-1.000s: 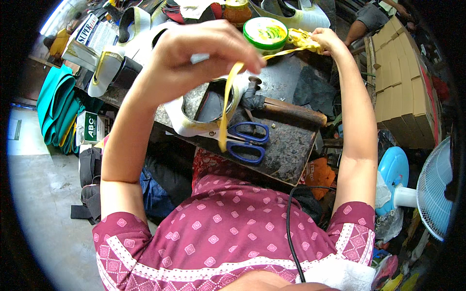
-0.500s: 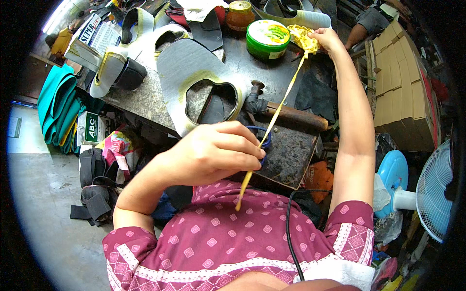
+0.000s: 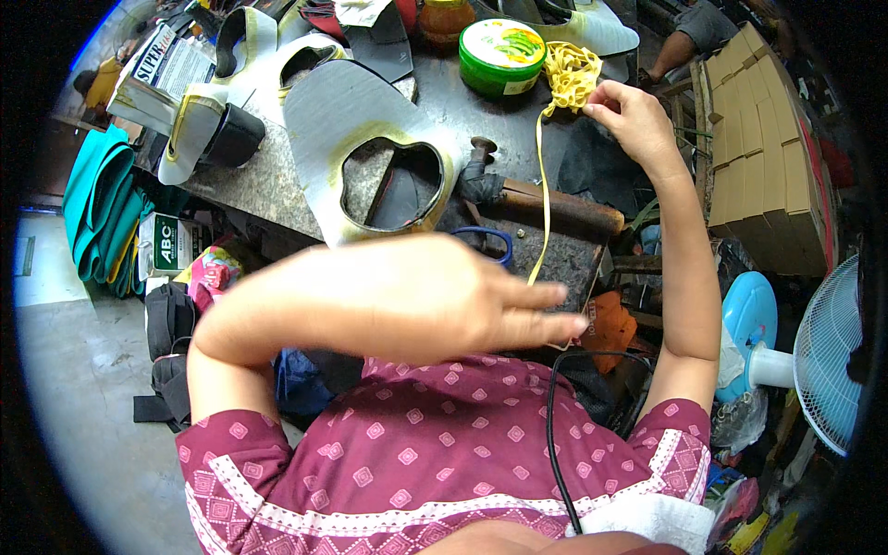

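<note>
A narrow yellow strip (image 3: 544, 185) runs slack from its tangled bundle (image 3: 572, 74) toward the table's near edge, then passes behind my left hand. My left hand (image 3: 435, 296) is blurred and reaches across in front of my body, with two fingers stretched out and apart. Its thumb is hidden. At the far right, my right hand (image 3: 634, 120) has thumb and forefinger pinched at the bundle's lower right edge. A round green tub with a white lid (image 3: 502, 57) stands left of the bundle. Under the strip lies a wooden-handled hammer (image 3: 555, 211), with blue-handled scissors (image 3: 495, 242) nearby.
Grey curved sheet pieces with cut-out openings (image 3: 319, 111) cover the table's left half. Beyond the left edge hang folded green sheets (image 3: 102, 203), above a small box (image 3: 169, 245). Stacked cardboard (image 3: 763, 148) and a fan (image 3: 828, 356) stand on the right. A black cable (image 3: 550, 425) crosses my front.
My left hand has swept right, its fingers straightening out. The strip has gone from taut to slack. My right hand has shifted slightly down, and more of the bundle shows.
</note>
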Demonstrator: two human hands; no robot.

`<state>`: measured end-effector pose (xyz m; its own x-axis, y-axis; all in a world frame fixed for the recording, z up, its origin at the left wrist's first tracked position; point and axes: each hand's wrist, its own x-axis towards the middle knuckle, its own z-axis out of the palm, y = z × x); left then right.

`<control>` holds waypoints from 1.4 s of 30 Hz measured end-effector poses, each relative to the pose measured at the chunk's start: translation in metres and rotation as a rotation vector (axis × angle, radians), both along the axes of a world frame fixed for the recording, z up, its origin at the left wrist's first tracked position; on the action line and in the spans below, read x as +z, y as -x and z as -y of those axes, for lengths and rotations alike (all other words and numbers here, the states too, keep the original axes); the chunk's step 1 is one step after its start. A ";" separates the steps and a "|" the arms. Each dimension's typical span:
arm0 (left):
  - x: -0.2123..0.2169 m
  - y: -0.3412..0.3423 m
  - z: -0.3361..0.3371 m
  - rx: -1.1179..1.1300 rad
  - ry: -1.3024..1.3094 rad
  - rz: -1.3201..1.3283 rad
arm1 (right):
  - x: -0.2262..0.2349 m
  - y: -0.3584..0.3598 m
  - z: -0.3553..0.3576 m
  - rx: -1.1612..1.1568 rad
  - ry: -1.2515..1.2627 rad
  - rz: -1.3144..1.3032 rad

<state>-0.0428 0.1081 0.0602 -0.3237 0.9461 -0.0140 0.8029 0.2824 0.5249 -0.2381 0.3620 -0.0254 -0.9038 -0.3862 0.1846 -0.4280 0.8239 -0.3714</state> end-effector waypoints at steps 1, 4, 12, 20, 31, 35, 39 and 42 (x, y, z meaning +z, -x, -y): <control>0.008 0.012 0.004 -0.010 0.000 0.047 | 0.000 -0.005 0.001 -0.037 -0.040 -0.004; 0.015 0.068 -0.004 -0.190 -0.080 0.105 | 0.000 -0.010 0.002 -0.168 -0.142 -0.013; -0.059 0.197 -0.061 0.376 0.111 -0.738 | -0.028 0.020 -0.013 -0.059 0.084 0.162; -0.086 0.252 -0.068 0.572 -0.034 -0.445 | -0.037 0.028 -0.034 -0.080 0.327 0.273; -0.055 0.234 -0.033 0.529 -0.322 -0.184 | -0.022 0.024 -0.024 -0.133 0.870 0.404; -0.064 0.234 -0.026 0.554 -0.317 -0.287 | -0.041 0.039 -0.043 -0.305 0.702 0.214; -0.070 0.233 -0.021 0.514 -0.212 -0.384 | -0.050 0.038 -0.056 -0.226 0.714 0.337; -0.069 0.220 -0.023 0.438 0.020 -0.430 | -0.046 0.028 -0.053 -0.160 0.861 0.367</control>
<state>-0.2627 0.1312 -0.0085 -0.6630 0.7248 0.1875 0.7486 0.6405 0.1710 -0.2661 0.4152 -0.0717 -0.9923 -0.1163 0.0418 -0.0692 0.2434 -0.9675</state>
